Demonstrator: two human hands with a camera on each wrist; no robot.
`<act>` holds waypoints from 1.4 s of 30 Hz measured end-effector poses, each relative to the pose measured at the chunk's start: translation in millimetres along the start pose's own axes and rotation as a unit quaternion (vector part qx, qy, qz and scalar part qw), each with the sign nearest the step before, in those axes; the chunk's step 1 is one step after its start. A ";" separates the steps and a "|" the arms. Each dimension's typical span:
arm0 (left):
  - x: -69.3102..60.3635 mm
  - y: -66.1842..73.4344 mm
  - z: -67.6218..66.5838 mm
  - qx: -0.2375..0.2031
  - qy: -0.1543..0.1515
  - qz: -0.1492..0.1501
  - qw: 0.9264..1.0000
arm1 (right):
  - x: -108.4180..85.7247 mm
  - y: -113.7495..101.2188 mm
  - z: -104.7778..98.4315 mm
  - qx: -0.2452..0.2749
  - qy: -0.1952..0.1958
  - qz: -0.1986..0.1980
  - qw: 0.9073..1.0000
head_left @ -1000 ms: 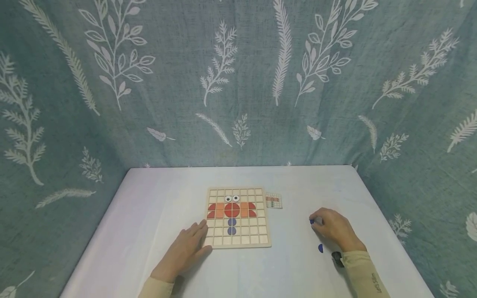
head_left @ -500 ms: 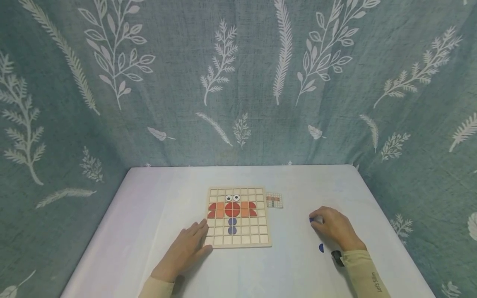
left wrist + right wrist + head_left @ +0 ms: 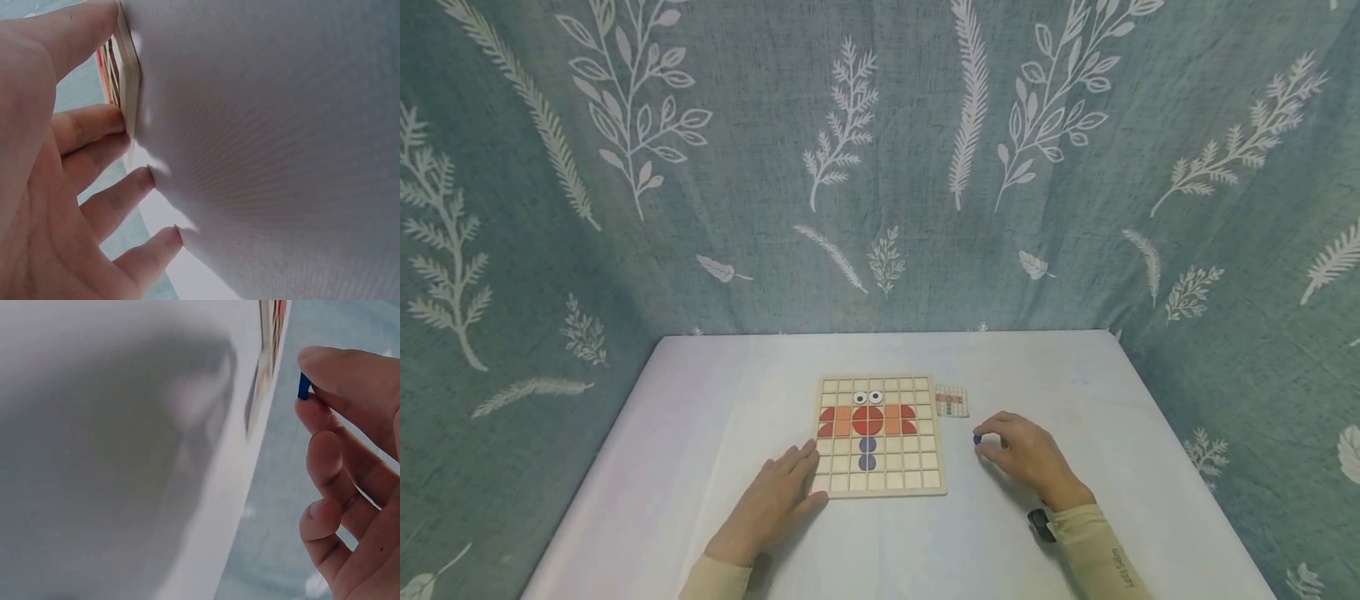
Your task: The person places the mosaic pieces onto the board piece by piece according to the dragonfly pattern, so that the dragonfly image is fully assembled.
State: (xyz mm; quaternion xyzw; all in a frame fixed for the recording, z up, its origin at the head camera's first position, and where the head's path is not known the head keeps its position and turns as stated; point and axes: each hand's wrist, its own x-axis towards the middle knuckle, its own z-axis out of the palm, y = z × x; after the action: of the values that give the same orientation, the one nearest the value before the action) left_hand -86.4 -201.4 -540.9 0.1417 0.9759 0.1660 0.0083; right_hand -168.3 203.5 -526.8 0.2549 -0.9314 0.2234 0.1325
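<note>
A square wooden grid board lies mid-table, bearing red, orange and blue pieces and two round eye pieces. My left hand rests at its left edge, fingers mostly straight, with thumb and fingertips against the rim in the left wrist view. To the right of the board, my right hand is raised above the table. Its thumb and forefinger pinch a small blue piece, seen edge-on in the right wrist view. The other fingers are loosely curled. Blue half-round pieces form a short column below the red circle.
A small card with a printed grid picture lies against the board's right side. A dark band sits at the right wrist. The white table ends at a patterned green cloth at the back and sides.
My right hand has moved left toward the board with the blue piece. The other loose blue half-round, earlier on the table beside that hand, is out of sight. My left hand has stayed put.
</note>
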 end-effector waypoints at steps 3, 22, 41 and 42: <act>0.5 0.4 0.3 0.001 0.001 -0.002 1.000 | 3.8 -13.8 9.1 0.006 0.007 -0.040 0.999; 3.4 -0.4 1.6 -0.014 0.005 -0.002 1.000 | 30.4 -97.5 53.0 0.056 -0.015 -0.147 0.987; 1.2 -0.4 3.6 -0.002 0.004 -0.002 1.000 | 37.9 -129.8 85.0 0.022 -0.039 -0.196 0.980; 1.1 -0.3 3.5 -0.001 0.005 -0.002 1.000 | 37.8 -130.1 85.6 0.017 -0.042 -0.196 0.979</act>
State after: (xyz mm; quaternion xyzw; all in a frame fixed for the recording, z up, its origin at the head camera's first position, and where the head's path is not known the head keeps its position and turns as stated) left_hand -87.4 -200.3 -544.4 0.1388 0.9760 0.1676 0.0042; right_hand -141.7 46.1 -541.9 0.4442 -0.8640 0.1984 0.1300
